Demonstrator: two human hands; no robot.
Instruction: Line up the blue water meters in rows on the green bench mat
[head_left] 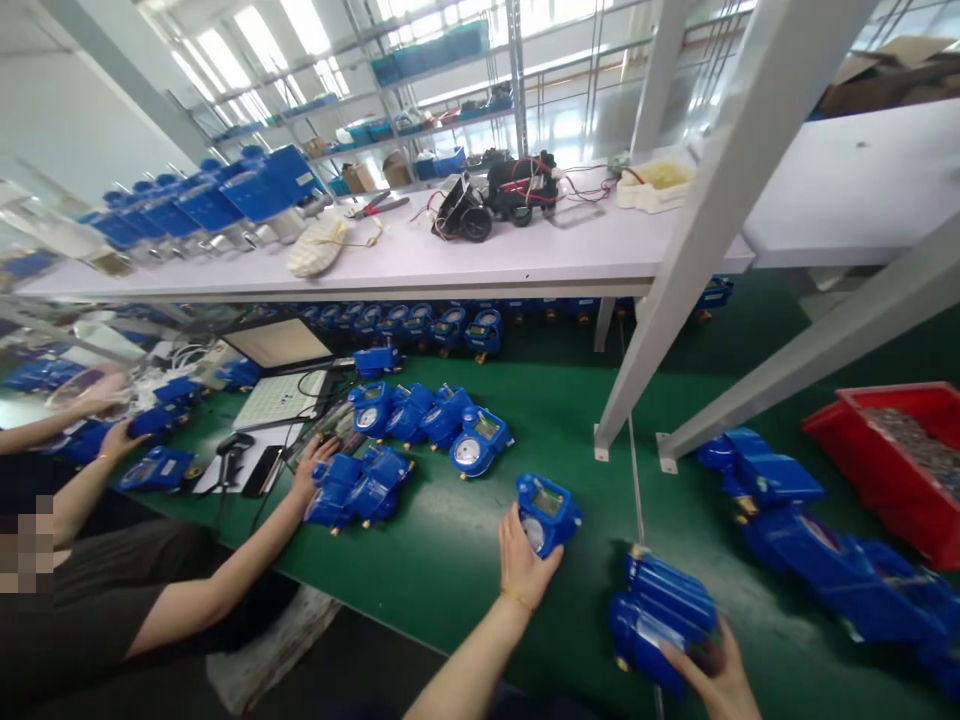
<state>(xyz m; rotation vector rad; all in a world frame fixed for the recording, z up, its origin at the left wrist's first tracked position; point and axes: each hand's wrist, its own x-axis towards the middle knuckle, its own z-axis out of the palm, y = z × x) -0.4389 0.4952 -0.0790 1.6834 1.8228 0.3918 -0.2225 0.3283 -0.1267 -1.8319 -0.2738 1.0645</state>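
Note:
My left hand (523, 560) is closed around the near end of a blue water meter (550, 500), whose small display and round dial face up on the green bench. To its right, my right hand (716, 670) grips a blue meter housing (660, 615) from its right side, slightly blurred by motion. That housing sits close against another blue body, and I cannot tell whether the two are separate. Beyond my left hand, one more water meter (478, 442) rests with its white dial showing.
Several blue meters (832, 560) lie at the right beside a red bin (885, 470) of small parts. Metal posts (652, 300) support a white shelf (450, 262). At left, a co-worker's hand (309, 470) touches meters near a laptop (281, 375) and a scanner (232, 458).

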